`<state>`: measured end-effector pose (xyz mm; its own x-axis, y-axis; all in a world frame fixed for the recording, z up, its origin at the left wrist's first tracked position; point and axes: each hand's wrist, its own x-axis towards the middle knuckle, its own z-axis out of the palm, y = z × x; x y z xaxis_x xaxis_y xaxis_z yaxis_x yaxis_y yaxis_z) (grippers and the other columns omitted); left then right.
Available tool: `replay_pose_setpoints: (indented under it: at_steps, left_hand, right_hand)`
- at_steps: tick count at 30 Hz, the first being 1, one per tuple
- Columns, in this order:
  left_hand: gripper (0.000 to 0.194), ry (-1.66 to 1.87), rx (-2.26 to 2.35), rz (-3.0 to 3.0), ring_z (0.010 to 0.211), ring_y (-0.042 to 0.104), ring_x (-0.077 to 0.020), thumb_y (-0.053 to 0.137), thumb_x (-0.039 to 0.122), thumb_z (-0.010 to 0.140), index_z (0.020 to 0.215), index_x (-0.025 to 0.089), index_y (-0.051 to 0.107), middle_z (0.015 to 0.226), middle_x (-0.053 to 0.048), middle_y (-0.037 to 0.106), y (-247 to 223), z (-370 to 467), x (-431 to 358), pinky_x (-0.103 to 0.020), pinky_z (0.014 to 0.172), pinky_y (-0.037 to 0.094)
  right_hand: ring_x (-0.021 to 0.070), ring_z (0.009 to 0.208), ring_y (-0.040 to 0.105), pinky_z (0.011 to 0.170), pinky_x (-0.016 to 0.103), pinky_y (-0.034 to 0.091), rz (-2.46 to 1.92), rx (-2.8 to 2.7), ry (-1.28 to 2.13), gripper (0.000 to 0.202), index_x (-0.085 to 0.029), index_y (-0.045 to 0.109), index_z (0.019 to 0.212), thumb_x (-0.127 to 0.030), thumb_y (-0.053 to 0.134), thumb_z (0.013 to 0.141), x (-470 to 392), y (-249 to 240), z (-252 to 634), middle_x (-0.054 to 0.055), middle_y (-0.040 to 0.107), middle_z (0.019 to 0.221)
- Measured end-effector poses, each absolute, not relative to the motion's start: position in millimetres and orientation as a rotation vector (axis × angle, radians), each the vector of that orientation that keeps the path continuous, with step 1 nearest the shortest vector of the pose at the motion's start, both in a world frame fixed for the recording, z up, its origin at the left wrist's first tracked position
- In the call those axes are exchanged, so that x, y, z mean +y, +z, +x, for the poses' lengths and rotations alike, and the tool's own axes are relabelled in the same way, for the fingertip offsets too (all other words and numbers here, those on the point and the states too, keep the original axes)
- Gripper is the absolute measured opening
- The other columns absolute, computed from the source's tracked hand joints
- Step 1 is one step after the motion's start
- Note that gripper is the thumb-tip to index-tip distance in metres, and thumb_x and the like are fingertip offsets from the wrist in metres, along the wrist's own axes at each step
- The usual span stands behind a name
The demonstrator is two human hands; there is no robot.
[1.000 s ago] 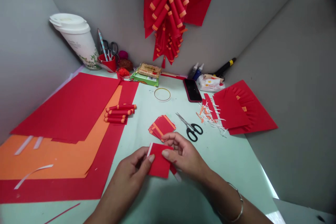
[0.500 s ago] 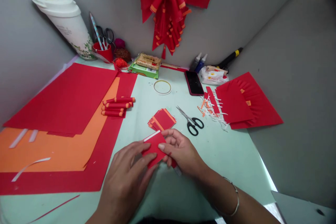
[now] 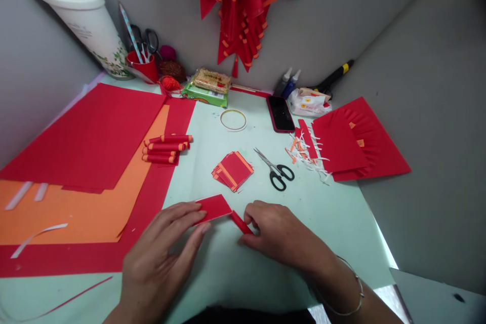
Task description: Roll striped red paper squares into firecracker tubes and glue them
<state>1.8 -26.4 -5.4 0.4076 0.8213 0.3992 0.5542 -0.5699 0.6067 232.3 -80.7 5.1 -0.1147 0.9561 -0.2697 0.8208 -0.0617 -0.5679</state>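
My left hand [image 3: 163,243] is closed on a small red paper piece [image 3: 215,207], with its fingers over the left part and the thumb at the near edge. A white strip shows along the paper's far edge. Between the thumb and curled fingers of my right hand [image 3: 277,230] is a slim red rod [image 3: 240,223]; its exact kind is unclear. The rod's far end meets or nearly meets the paper's right corner. Beyond my hands lies a stack of red paper pieces with orange bands [image 3: 233,169], with black-handled scissors [image 3: 279,172] to its right.
Several rolled red tubes with orange ends [image 3: 167,148] rest on large red and orange sheets [image 3: 87,136] at left. A tape ring [image 3: 233,120], a phone [image 3: 281,114] and a red folded-paper piece with scraps [image 3: 341,147] lie farther off. Red paper firecrackers [image 3: 243,10] hang on the back wall.
My right hand has let go of the red paper and now points the red rod toward its corner. The left hand has moved slightly left, and the paper has turned flatter.
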Motion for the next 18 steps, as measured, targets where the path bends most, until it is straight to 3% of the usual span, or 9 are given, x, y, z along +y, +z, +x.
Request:
replay_pose_setpoints:
  at_steps: [5,7,11,15,18]
  left_hand:
    - [0.018,1.018,0.958,2.311,0.100,0.069,-0.0179,0.068,0.014,0.090,0.106,0.023,0.070,0.106,-0.004,0.072,-9.7,6.5,-30.5,-0.029,0.092,0.055]
    - [0.018,0.978,0.884,2.313,0.103,0.069,-0.0176,0.067,0.014,0.091,0.107,0.022,0.069,0.108,-0.005,0.073,-14.4,6.7,-32.0,-0.028,0.093,0.055]
    - [0.017,0.861,0.702,2.372,0.105,0.070,-0.0176,0.062,0.020,0.096,0.110,0.023,0.070,0.112,-0.006,0.074,-32.1,5.6,-37.4,-0.027,0.093,0.056]
    - [0.019,0.765,0.663,2.472,0.105,0.072,-0.0183,0.054,0.023,0.100,0.110,0.023,0.071,0.112,-0.006,0.077,-49.0,1.9,-41.7,-0.028,0.092,0.057]
    - [0.023,0.751,0.664,2.553,0.106,0.072,-0.0192,0.051,0.021,0.101,0.114,0.024,0.069,0.114,-0.005,0.078,-53.2,-1.4,-41.6,-0.031,0.093,0.058]
  right_hand:
    - [0.0151,0.060,0.049,0.056,0.029,0.032,-2.045,-1.884,0.857,0.010,-0.021,0.054,0.075,-0.016,0.061,0.079,-77.7,10.5,241.4,0.000,0.059,0.070]
    - [0.0142,0.059,0.051,0.057,0.028,0.037,-2.057,-1.648,0.868,0.009,-0.022,0.058,0.086,-0.017,0.062,0.079,-73.1,14.4,251.6,-0.002,0.057,0.069]
    - [0.0138,0.061,0.057,0.061,0.028,0.048,-1.838,-1.180,0.997,0.049,-0.027,0.051,0.126,-0.020,0.065,0.080,-66.4,14.9,258.1,-0.004,0.059,0.078]
    - [0.0163,0.071,0.068,0.066,0.029,0.055,-1.490,-0.844,1.255,0.025,-0.024,0.056,0.102,-0.028,0.069,0.082,-67.3,4.3,239.3,-0.001,0.068,0.079]
    - [0.0168,0.076,0.071,0.074,0.031,0.056,-1.405,-0.753,1.367,0.020,-0.020,0.060,0.093,-0.036,0.069,0.085,-69.9,-6.4,226.1,0.002,0.072,0.079]
